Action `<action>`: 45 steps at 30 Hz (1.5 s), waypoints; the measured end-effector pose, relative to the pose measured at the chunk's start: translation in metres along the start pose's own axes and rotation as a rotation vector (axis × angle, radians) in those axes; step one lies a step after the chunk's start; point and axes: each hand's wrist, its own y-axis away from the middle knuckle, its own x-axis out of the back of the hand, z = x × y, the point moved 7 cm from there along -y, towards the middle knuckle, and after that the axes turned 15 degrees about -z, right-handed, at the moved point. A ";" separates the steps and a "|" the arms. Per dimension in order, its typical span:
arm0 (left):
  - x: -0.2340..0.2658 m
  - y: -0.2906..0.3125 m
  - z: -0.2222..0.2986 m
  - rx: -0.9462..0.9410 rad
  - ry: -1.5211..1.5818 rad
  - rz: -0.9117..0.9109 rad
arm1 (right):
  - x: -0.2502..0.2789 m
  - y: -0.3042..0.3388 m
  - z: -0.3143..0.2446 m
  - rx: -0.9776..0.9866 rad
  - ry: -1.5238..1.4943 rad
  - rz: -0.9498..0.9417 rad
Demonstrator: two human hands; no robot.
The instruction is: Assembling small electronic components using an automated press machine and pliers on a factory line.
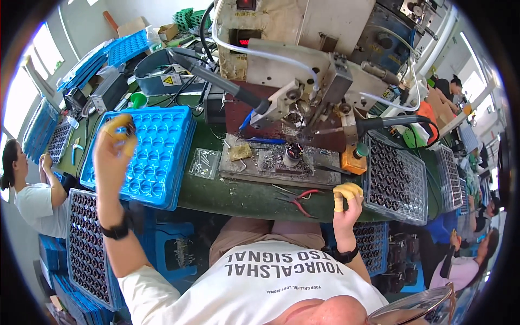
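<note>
My left hand (112, 154), with yellow finger cots, is raised over the left side of a blue plastic tray (187, 127) with round pockets. Its fingers are closed around a small dark round part (130, 128), mostly covered by them. My right hand (345, 208), also in yellow finger cots, hovers at the bench's front edge beside a clear tray of dark parts (398, 179). Its fingers are curled in, hiding whatever they may hold. Between my hands, a dark round part with a reddish top (294, 150) sits upright on a metal post under the bench machine's head (295, 116).
Red-handled pliers (301, 203) lie on the green bench (238, 197). A small bag of metal pieces (205, 163), a yellowish pad (239, 152) and an orange box (353, 160) surround the metal base plate (244, 169). Another filled tray (89, 244) stands lower left. Co-workers sit at both sides.
</note>
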 end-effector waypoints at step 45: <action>-0.277 -0.019 0.108 -0.283 0.216 -0.349 | -0.017 0.009 -0.004 0.055 -0.034 -0.045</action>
